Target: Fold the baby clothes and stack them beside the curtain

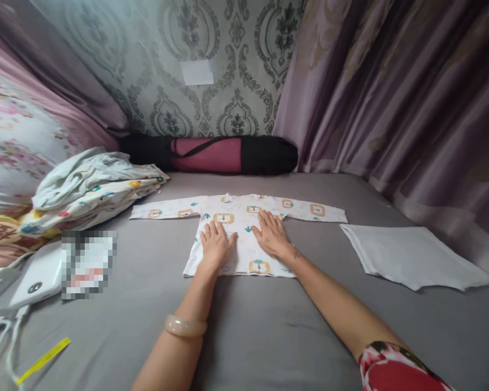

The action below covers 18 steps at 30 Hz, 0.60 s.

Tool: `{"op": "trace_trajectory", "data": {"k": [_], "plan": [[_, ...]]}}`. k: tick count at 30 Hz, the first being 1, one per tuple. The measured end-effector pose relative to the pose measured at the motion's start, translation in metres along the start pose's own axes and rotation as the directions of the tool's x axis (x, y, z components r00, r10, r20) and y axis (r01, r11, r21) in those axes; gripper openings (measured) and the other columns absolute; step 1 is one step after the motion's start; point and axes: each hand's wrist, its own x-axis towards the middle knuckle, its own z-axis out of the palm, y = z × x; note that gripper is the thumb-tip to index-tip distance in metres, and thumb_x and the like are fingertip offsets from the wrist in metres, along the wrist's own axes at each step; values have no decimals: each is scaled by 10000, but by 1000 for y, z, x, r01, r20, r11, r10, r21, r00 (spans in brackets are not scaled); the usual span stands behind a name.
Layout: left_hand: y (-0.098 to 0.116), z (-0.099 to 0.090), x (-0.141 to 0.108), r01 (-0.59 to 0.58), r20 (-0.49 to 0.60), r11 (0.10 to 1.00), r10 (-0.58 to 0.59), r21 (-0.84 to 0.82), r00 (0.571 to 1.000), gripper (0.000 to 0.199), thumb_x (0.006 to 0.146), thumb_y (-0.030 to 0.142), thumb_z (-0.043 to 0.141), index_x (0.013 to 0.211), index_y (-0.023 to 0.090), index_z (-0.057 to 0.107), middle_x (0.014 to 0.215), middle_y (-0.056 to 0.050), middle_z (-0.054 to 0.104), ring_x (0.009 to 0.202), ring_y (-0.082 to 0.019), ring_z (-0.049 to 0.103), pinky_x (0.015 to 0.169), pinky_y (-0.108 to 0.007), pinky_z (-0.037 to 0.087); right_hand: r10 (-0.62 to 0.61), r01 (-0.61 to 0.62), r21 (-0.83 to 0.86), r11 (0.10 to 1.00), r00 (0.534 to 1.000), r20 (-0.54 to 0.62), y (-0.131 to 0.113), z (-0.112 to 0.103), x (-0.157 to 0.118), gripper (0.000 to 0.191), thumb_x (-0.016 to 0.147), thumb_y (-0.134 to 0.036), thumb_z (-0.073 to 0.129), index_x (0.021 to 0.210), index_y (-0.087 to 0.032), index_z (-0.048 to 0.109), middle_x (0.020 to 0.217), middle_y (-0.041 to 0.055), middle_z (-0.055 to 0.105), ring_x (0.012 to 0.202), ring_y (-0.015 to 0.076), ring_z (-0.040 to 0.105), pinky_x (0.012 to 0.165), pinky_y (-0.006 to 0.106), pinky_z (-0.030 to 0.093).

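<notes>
Left hand [216, 245] and right hand [272, 234] lay splayed, gripping nothing, on the mid-frame shirt [243, 251], seemingly fully spread but unfolded.

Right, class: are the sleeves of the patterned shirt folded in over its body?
No, both sleeves of the patterned shirt stretch outward to either side on the grey sheet.
</notes>
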Motion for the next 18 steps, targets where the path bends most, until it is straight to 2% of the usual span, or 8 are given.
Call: {"op": "trace_trajectory", "data": {"k": [5, 10, 13, 16, 18], "plan": [[1, 2, 0, -15, 10, 1000, 15, -14, 1000, 744, 910, 557, 304, 1441, 35, 323, 1518, -272, 267, 1414, -423, 219, 1083, -602, 238, -6, 6, -15, 1000, 1000, 4, 1, 2, 0, 652, 981, -465, 234, 1491, -63, 282, 1574, 143, 205, 1453, 268, 147, 1171, 438, 78], [-4, 6, -5, -40, -11, 999, 40, 36, 999, 761, 936, 562, 247, 1457, 9, 290, 1536, -265, 228, 1434, -407, 162, 1118, -573, 189, -63, 63, -7, 998, 997, 54, 2, -2, -8, 605, 982, -436, 248, 1488, -111, 307, 1586, 122, 178, 1458, 250, 135, 1172, 437, 72], [-20, 9, -10, -162, -39, 985, 165, 63, 986, 713, 948, 546, 256, 1461, 54, 314, 1543, -230, 247, 1438, -379, 180, 1137, -546, 171, -112, 112, 4, 994, 988, 106, -1, -11, -21, 608, 981, -434, 249, 1492, -107, 304, 1585, 130, 176, 1462, 252, 116, 1174, 434, 72], [-48, 9, -14, -333, -41, 940, 337, 77, 941, 644, 960, 527, 269, 1456, 124, 349, 1551, -171, 272, 1443, -317, 206, 1158, -489, 173, -151, 152, 7, 988, 976, 154, -4, -20, -41, 606, 981, -431, 252, 1497, -116, 296, 1585, 125, 177, 1464, 242, 111, 1178, 430, 72], [-68, 7, -18, -420, -5, 905, 421, 76, 907, 621, 969, 526, 256, 1468, 167, 342, 1561, -129, 267, 1451, -274, 201, 1168, -459, 166, -176, 177, 14, 984, 966, 188, -4, -27, -57, 604, 980, -428, 255, 1503, -126, 283, 1586, 120, 173, 1465, 235, 107, 1180, 433, 67]]}}
